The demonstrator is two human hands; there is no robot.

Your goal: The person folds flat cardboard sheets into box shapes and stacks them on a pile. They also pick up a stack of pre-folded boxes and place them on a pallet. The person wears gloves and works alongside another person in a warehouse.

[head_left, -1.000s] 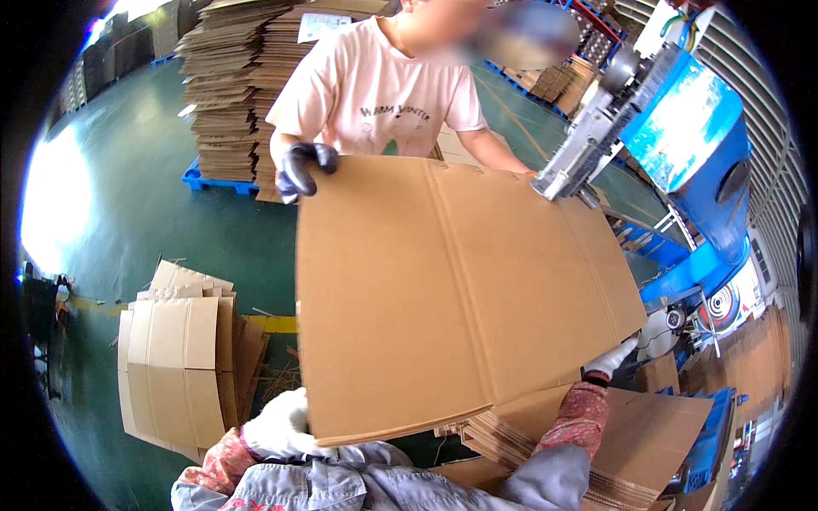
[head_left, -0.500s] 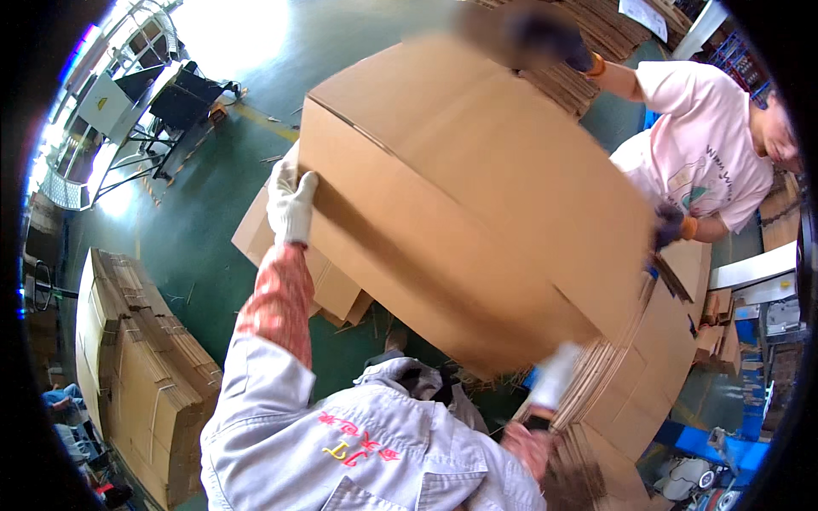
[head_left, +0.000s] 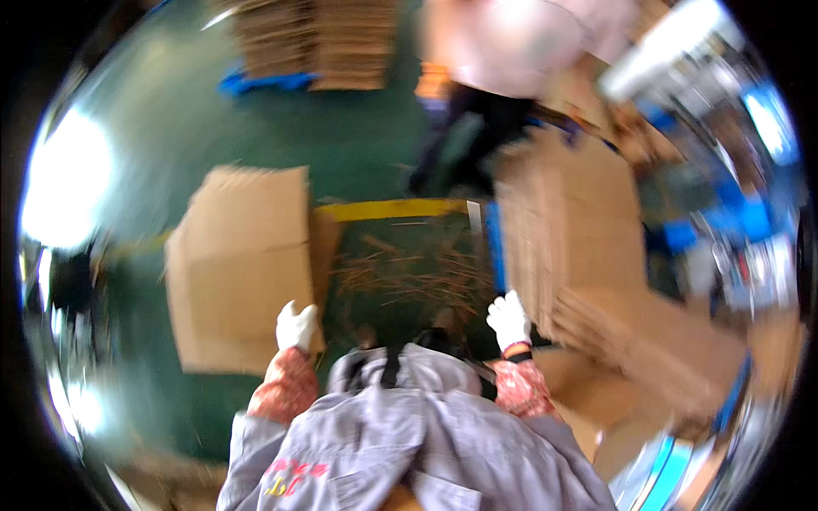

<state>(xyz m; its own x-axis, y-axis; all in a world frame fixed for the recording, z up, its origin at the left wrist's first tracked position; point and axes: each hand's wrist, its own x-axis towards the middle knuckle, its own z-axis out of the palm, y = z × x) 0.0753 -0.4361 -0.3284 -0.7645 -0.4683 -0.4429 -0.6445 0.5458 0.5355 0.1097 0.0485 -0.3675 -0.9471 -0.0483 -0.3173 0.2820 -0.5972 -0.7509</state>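
Two gloved hands show at the lower middle of the blurred view, and neither grips anything. The left hand (head_left: 296,325), in a white glove over a red patterned sleeve, hangs loosely curled against the lower right corner of a flat cardboard sheet (head_left: 239,264) lying on the green floor (head_left: 375,162). Whether the glove touches the board or only overlaps it from above, I cannot tell. The sheet spreads up and to the left of that hand, its long axis running away from the person, and it seems to rest on a second sheet whose edge peeps out along its right side.

The right hand (head_left: 509,320), also in a white glove, is empty with fingers loosely bent, just beside the near left corner of a tall stack of cardboard (head_left: 562,247). The stack lies up and to the right of that hand, on a blue pallet edge (head_left: 498,251), its layered edges facing the hand. Each hand thus has one cardboard thing close by; the left is nearer the sheet, the right nearer the stack.

Between the hands lie scattered cardboard strips (head_left: 409,272), too many and too smeared to count. One yellow floor line (head_left: 392,209) crosses beyond them. One other person (head_left: 503,68) stands farther off, and another cardboard pile (head_left: 315,43) sits beyond.
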